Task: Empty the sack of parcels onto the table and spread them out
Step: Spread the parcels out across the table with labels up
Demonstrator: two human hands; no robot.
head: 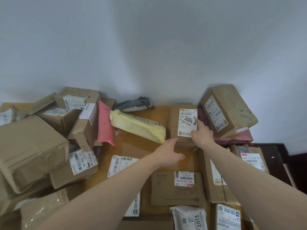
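Many parcels lie spread over a wooden table (142, 145). Near the far edge sits a brown cardboard box with a white label reading 2004 (176, 123). My right hand (201, 132) rests on its top right side, fingers over the label. My left hand (169, 152) presses against the box's near left corner, fingers apart. Left of the box lies a yellow padded bag (137, 126), with a pink mailer (105, 125) and a grey bag (134, 103) close by. No sack is in view.
Cardboard boxes are heaped at the left (31, 150). A large box (232, 110) leans on the wall at the far right over dark red bags (232, 138). Flat boxes (176, 188) and a white bag (189, 218) lie near me. The table's right edge drops off.
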